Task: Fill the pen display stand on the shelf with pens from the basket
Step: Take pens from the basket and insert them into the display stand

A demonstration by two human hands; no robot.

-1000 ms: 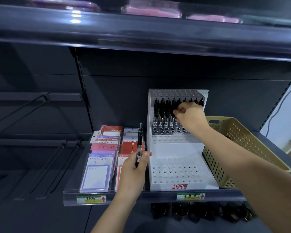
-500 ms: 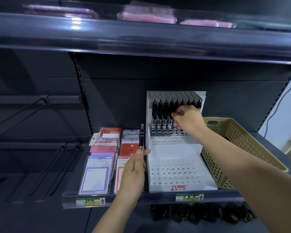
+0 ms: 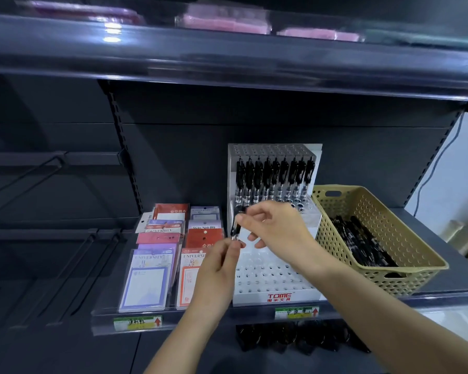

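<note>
A white tiered pen display stand (image 3: 276,294) marked TOME sits on the shelf, with a row of black pens (image 3: 274,175) standing in its back tier; its lower tiers show bare holes. To its right a tan perforated basket (image 3: 405,255) holds several black pens (image 3: 360,242). In front of the stand's left side, my left hand (image 3: 216,268) holds the lower end of one black pen (image 3: 235,228). My right hand (image 3: 270,225) pinches the same pen near its upper part.
Packs of notepads and sticky notes (image 3: 157,255) fill the shelf left of the stand. A dark shelf (image 3: 227,58) overhangs above. Price labels (image 3: 296,312) run along the shelf's front edge. Dark items hang under the shelf (image 3: 295,338).
My right hand left the back row of pens and came down and left to the pen held in my left hand. My left hand shifted slightly right with the pen.
</note>
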